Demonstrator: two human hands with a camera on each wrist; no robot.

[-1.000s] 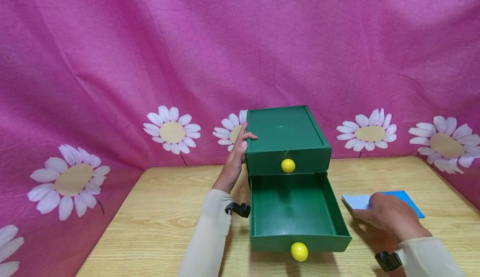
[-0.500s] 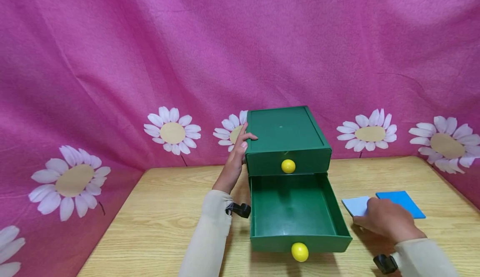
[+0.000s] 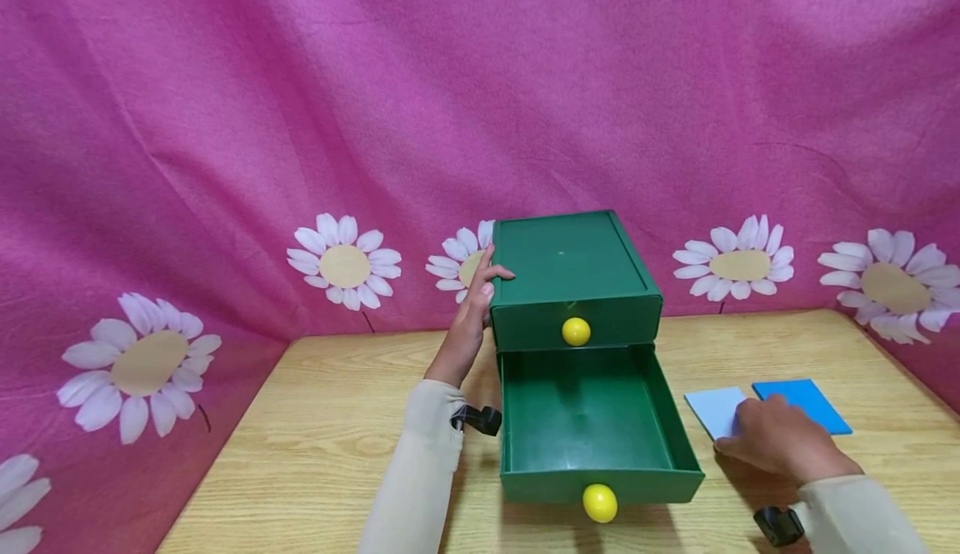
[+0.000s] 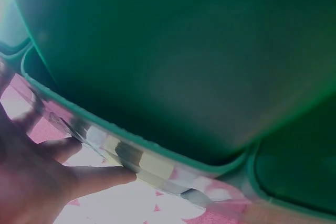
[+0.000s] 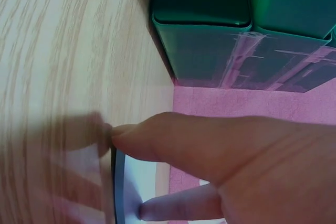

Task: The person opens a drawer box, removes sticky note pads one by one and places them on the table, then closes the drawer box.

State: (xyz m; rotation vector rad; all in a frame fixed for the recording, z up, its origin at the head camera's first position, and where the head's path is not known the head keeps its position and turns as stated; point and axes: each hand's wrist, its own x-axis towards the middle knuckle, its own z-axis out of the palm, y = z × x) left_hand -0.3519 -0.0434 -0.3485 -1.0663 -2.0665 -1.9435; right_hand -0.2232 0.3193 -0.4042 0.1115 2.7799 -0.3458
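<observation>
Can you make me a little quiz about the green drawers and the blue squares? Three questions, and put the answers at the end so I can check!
1. True or false: the lower drawer is pulled out.
2. Where is the left hand?
A) Inside the lower drawer
B) Against the left side of the green drawer unit
C) On a yellow knob
3. Fill in the missing word: the right hand touches the square nearer the drawers, which is ____ blue.

Key:
1. True.
2. B; a fingertip also reaches onto the top.
3. Light.
</observation>
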